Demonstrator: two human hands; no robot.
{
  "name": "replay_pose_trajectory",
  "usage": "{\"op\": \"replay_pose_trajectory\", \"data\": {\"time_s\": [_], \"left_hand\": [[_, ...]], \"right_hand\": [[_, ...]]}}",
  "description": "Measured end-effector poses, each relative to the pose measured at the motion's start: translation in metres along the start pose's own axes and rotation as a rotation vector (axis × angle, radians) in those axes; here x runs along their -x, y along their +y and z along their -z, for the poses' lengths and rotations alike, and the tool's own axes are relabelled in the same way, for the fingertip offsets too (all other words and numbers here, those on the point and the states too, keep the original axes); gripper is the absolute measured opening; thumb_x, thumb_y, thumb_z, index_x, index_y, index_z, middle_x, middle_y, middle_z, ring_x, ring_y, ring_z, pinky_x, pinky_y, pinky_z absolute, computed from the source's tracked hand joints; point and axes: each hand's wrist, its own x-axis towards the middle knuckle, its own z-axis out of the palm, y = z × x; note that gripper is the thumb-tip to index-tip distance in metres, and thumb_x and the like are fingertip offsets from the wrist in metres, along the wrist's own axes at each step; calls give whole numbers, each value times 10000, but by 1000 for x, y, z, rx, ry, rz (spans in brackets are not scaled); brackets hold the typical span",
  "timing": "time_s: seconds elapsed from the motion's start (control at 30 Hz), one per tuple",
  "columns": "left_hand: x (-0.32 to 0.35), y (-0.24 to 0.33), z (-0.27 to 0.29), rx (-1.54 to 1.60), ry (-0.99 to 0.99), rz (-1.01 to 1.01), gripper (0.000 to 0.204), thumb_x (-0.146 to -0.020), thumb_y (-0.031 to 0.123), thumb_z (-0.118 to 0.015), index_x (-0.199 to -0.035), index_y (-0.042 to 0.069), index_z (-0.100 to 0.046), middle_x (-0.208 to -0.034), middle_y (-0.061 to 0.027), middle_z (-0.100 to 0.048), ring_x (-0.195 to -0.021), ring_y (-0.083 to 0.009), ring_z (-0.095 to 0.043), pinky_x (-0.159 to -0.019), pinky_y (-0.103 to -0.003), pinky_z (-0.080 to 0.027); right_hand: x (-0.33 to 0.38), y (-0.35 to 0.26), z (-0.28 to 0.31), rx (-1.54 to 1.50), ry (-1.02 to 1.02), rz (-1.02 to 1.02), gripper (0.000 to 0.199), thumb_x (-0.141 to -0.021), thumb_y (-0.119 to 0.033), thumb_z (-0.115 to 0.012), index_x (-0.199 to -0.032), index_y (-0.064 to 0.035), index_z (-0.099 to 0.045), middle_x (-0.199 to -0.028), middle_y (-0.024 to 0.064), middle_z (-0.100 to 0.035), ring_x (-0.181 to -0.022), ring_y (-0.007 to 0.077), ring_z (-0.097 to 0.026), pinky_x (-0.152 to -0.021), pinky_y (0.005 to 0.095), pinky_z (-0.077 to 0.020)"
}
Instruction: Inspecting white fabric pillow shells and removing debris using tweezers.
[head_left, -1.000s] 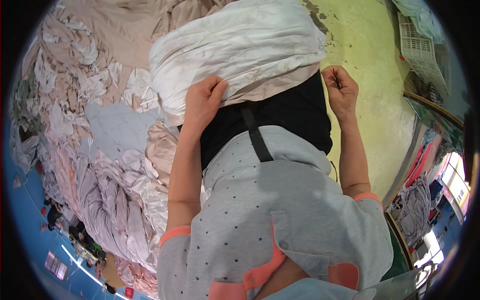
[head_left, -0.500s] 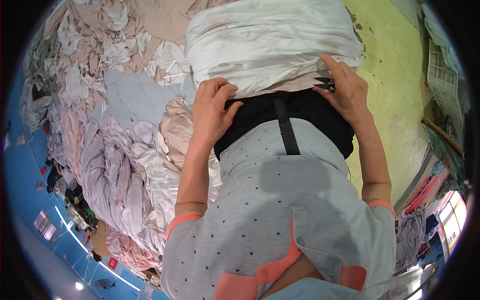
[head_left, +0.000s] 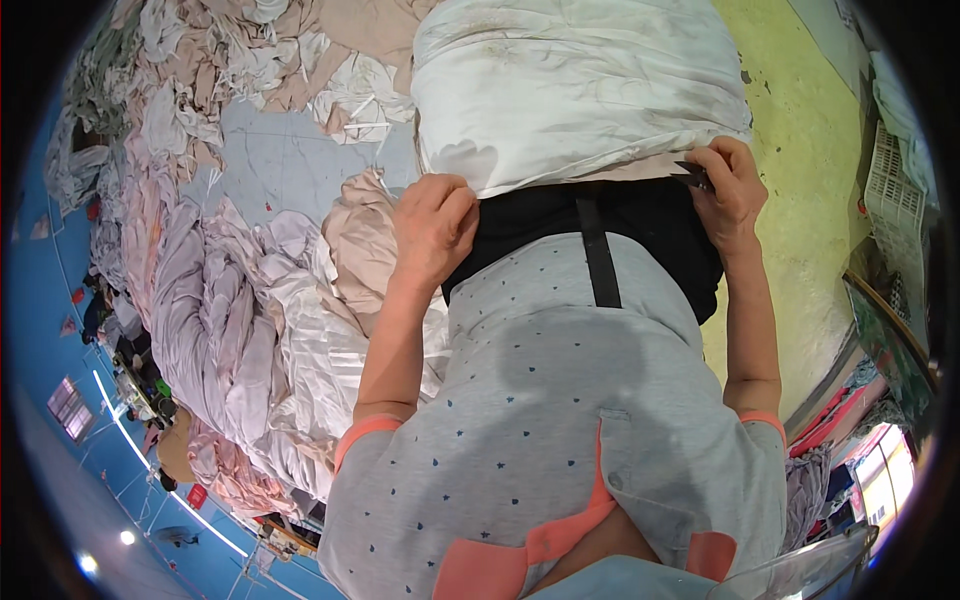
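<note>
A wide piece of white cloth [head_left: 580, 95], creased and faintly stained, is spread in front of me with its near edge across my lap. My left hand [head_left: 436, 225] is closed in a pinch at the left end of that edge. At the right end, my right hand [head_left: 730, 190] has its fingers bent on the cloth's corner. Black thread snips [head_left: 692, 177] are tucked in the same hand, their pointed blades facing left over the edge. A strip of beige cloth [head_left: 655, 170] shows under the white hem between the hands.
Heaps of lilac and white cloth [head_left: 220, 330] lie to my left, with beige and white scraps [head_left: 250, 55] beyond. Grey floor [head_left: 300, 150] shows between them. On the right are a yellow-green floor [head_left: 800, 190] and a white plastic crate [head_left: 893, 185].
My left hand's fingers have closed on the edge; before, thumb and fingers were apart. My right hand's raised finger has curled in. The whole view has shifted slightly.
</note>
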Motion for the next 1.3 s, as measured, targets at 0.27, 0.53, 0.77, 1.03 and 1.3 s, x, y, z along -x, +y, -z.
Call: {"op": "replay_pose_trajectory", "data": {"time_s": [0.27,0.53,0.77,1.03,1.3], "left_hand": [[16,-9,-14,36,187,28,152,-687,-18,-646,-794,56,-568,-844,-59,-602,-752,-259,-576,-651,-344,-452],[18,-67,-22,178,120,246,291,-675,-84,-550,-931,50,-582,-904,-108,-598,-812,-268,-586,-698,-329,-477],[-11,-126,-64,14,-197,328,211,-665,69,-604,-868,122,-617,-874,-137,-644,-881,-357,-604,-699,-436,-483],[-90,-176,23,-245,702,452,316,-687,27,-549,-962,83,-694,-811,-171,-662,-735,-359,-625,-660,-424,-487],[-29,-106,125,-549,918,-55,306,-777,42,-664,-1081,77,-676,-952,-99,-701,-815,-222,-689,-679,-279,-535]], "right_hand": [[-18,-8,-3,-24,-84,-44,381,-617,122,-646,-946,-70,-641,-884,94,-587,-759,236,-612,-648,288,-484],[-33,-6,41,-162,243,105,320,-643,198,-564,-877,-12,-620,-791,65,-581,-726,149,-572,-658,233,-459],[-87,0,90,15,436,135,171,-765,48,-702,-904,-45,-664,-753,-10,-618,-666,37,-536,-625,182,-450],[-166,50,171,408,582,63,122,-845,-84,-672,-966,-71,-669,-846,27,-689,-753,77,-627,-682,228,-494],[-71,106,144,40,704,69,152,-799,42,-626,-926,-35,-659,-843,23,-656,-738,80,-591,-666,223,-480]]}}
